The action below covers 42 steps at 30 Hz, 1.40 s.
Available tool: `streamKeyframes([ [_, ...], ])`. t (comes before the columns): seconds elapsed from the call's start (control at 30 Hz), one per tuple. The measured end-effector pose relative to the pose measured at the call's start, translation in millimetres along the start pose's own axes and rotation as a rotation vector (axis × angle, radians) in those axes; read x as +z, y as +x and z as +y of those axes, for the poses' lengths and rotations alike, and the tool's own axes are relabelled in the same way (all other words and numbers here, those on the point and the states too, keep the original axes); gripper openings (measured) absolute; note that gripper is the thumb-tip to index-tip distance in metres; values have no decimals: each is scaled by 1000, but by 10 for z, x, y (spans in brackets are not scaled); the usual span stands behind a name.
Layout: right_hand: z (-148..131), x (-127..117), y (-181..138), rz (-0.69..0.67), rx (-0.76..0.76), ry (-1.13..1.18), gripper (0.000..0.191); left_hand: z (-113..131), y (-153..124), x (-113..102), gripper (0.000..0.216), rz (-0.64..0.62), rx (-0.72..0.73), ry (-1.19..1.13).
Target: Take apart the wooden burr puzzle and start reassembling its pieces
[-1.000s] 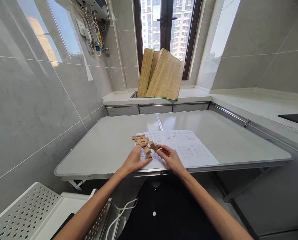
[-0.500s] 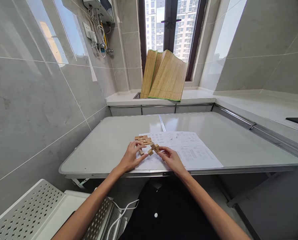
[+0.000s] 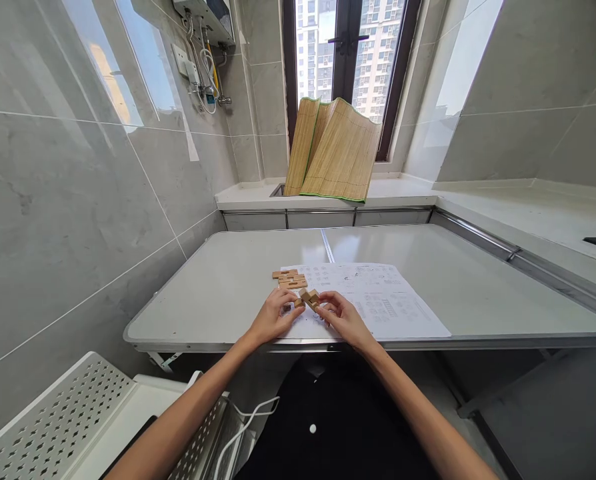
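Observation:
Small notched wooden puzzle pieces (image 3: 310, 296), joined crosswise, are pinched between the thumb and fingers of my right hand (image 3: 346, 321). My left hand (image 3: 274, 316) faces it, thumb and fingertips closed on the near end of a wooden block (image 3: 299, 303) that touches or adjoins the joined pieces. Whether that block is locked into them I cannot tell. Beyond my left hand, several flat wooden pieces with cut-out notches (image 3: 290, 280) lie side by side on the paper's left edge. Another dark block end shows under my left fingers, mostly hidden.
A printed sheet with small diagrams (image 3: 388, 300) lies under my hands on the white folding table (image 3: 218, 280). A folded bamboo mat (image 3: 341, 150) leans by the window on the counter behind. At lower left stands a white perforated chair (image 3: 73, 407) with a white cable (image 3: 251, 420) beside it.
My left hand has moved right and closed its fingertips on the block beside the joined pieces; before, its thumb and fingers were apart. The view has shifted slightly.

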State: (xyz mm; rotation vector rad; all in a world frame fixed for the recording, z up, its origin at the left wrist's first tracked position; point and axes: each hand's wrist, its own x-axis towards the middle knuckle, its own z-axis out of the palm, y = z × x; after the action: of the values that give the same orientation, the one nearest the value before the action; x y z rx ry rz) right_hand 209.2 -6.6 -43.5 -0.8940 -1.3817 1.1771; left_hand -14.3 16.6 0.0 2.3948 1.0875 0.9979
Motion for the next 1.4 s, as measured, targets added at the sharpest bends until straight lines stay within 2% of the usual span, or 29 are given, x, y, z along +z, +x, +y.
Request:
streamKeyframes([
  [0.17,-90,21,-35,-75,-22,6,47,-47,40,-38,16,44,-21,40],
  [0.43,-79,82,-15,67,50,-153,44,-209,10,-355,23,209,-128,490],
  [0.67,28,189,79,167,65,-442,27,-343,-71,-341,19,141,-134,673],
  [0.9,-48,260,218,211,121,-609,16,-256,-65,-327,21,79,-61,629],
  [1.03,-95,352,318,164,145,-759,13,-189,-51,-304,23,27,-11,611],
  [1.17,-90,444,376,125,88,-855,12,-127,-44,-291,24,-12,26,562],
  [1.27,-59,446,387,91,36,-847,10,-115,-45,-300,23,-17,33,513],
  [1.4,-16,342,345,31,-48,-715,14,-164,-53,-311,28,4,7,453],
])
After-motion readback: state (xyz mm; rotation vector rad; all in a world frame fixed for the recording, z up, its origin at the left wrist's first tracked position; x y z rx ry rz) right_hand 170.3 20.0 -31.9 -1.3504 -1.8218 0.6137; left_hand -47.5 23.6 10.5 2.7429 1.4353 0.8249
